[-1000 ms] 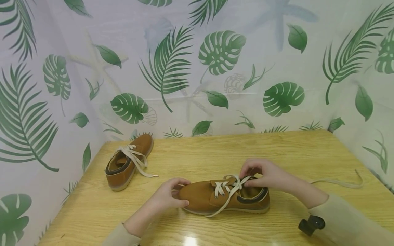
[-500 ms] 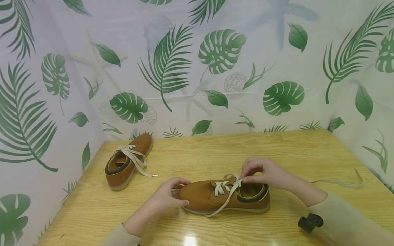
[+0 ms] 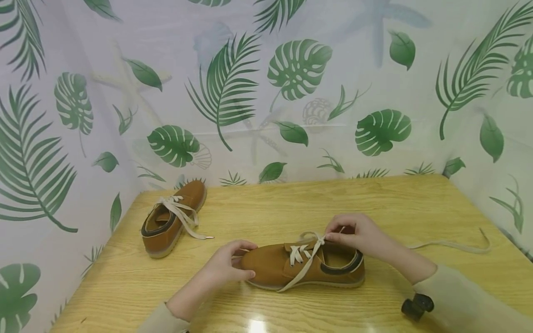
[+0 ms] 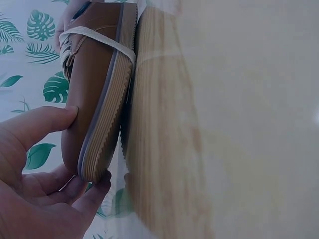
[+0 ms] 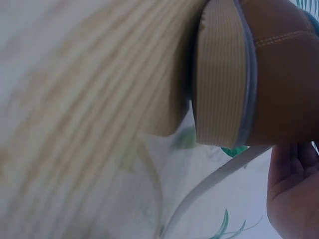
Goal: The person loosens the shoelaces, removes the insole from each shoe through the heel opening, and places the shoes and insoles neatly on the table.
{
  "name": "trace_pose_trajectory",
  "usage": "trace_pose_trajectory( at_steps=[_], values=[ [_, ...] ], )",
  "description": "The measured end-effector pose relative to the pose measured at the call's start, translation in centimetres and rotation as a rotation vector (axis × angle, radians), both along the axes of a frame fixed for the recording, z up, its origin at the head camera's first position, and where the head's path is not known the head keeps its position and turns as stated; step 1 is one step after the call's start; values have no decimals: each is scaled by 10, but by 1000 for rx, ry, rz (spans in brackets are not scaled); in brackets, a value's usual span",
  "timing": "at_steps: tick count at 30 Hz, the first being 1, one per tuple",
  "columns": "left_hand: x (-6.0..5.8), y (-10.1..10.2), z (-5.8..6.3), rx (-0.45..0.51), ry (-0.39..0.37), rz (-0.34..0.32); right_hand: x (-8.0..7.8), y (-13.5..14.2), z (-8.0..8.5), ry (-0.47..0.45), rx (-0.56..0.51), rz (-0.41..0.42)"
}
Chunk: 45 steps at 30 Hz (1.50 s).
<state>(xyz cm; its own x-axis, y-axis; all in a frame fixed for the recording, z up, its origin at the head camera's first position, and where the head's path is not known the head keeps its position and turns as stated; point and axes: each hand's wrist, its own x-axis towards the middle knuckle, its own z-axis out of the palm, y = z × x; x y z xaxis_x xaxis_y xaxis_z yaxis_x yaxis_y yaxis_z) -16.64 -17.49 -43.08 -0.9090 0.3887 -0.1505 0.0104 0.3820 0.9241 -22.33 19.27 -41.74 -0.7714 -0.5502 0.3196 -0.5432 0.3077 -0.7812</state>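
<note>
A brown lace-up shoe (image 3: 266, 266) stands sole-down on the wooden table, toe to the left. My left hand (image 3: 228, 263) grips its toe; in the left wrist view the thumb (image 4: 62, 118) presses the upper while other fingers reach round the sole's front end. At the shoe's opening, my right hand (image 3: 358, 233) pinches the cream shoelace (image 3: 320, 240) close beside its knot. One lace end hangs down the near side of the shoe. From the right wrist, the heel (image 5: 284, 84) covers part of the right hand (image 5: 296, 196), and its fingertips are hidden.
A second brown shoe (image 3: 193, 194), its laces loose on top, stands at the table's back left. A long stretch of lace (image 3: 458, 245) trails over the table (image 3: 333, 203) to the right, behind the right forearm. Leaf-patterned cloth (image 3: 250, 92) hangs round the table's back and sides.
My right fingers have come up slightly with the lace, and the knot has risen a little to the left. My left hand keeps its place on the toe.
</note>
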Motion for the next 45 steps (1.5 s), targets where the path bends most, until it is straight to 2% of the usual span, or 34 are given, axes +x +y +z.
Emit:
trace_pose_trajectory(
  at_steps=[8,19,27,32,39,45],
  values=[
    [2,0,2,5,7,-13,7,0,1,-97,10,-100],
    [1,0,1,-1,10,-5,8,0,0,-252,-42,-167],
    [-1,-1,1,-8,30,-15,5,-2,-3,-305,-113,-223],
    [-1,-1,1,-18,35,-26,7,-1,-3,-313,-102,-248],
    [-2,0,3,-34,42,-13,5,-1,-3,-305,-107,-256],
    [-2,1,1,-41,46,-22,5,1,-3,-343,-97,-244]
  ],
)
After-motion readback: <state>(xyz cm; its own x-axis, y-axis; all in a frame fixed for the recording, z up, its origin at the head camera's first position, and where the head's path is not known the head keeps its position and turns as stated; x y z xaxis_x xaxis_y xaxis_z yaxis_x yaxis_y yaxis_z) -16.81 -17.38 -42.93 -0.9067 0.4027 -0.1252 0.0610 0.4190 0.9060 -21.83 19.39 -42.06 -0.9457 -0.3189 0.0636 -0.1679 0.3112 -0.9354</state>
